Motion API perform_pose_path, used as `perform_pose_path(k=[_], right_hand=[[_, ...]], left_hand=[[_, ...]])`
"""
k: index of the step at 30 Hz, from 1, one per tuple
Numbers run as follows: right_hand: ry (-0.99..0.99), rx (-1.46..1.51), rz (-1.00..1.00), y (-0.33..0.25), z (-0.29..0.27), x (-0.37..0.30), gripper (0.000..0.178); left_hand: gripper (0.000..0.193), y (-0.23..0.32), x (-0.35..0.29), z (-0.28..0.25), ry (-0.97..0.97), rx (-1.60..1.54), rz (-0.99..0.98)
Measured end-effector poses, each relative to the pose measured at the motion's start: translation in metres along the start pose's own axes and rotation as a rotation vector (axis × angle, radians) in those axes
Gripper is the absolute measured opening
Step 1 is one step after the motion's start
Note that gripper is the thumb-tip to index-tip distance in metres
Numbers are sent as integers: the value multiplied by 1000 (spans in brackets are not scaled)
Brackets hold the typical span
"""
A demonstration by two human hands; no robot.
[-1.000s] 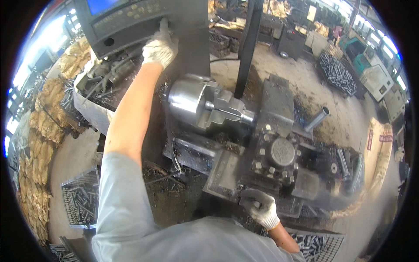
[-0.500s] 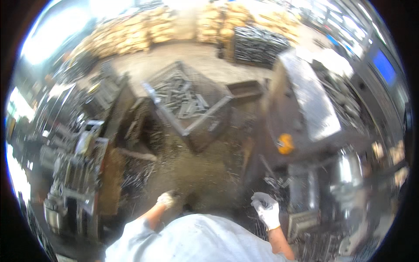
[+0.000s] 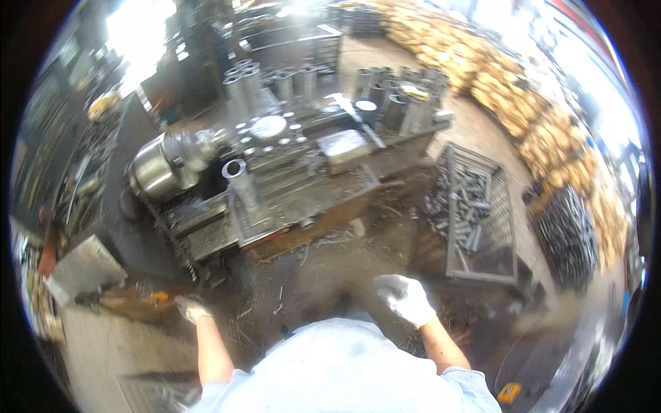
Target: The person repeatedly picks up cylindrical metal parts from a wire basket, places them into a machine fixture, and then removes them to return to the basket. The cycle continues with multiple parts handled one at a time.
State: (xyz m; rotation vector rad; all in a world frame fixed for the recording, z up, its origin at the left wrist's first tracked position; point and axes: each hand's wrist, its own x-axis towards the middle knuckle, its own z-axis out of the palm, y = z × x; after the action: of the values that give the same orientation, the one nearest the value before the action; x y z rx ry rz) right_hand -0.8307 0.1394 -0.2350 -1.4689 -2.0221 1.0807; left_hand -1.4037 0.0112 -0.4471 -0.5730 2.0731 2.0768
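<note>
- The right hand (image 3: 406, 299), in a white work glove, hangs loosely curled and holds nothing.
- The rectangular steel-wire crate of short grey metal tubes (image 3: 475, 206) lies ahead and to the right of it, long axis running away from the person; this hand is the nearer one.
- The left hand (image 3: 191, 308), also gloved, is low by the grimy grey lathe bed (image 3: 275, 199), well apart from the crate; I cannot tell its grip.
</note>
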Motion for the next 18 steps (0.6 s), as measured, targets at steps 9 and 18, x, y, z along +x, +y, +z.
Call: perform_pose_path(k=[9,18], right_hand=[[-70,-33,-539,-40,-27,199,26],[-321,171,-605,-104,-64,362,26]], left_hand=[[66,32,42,-33,365,441,451],[45,17,116,-70,361,250,241]])
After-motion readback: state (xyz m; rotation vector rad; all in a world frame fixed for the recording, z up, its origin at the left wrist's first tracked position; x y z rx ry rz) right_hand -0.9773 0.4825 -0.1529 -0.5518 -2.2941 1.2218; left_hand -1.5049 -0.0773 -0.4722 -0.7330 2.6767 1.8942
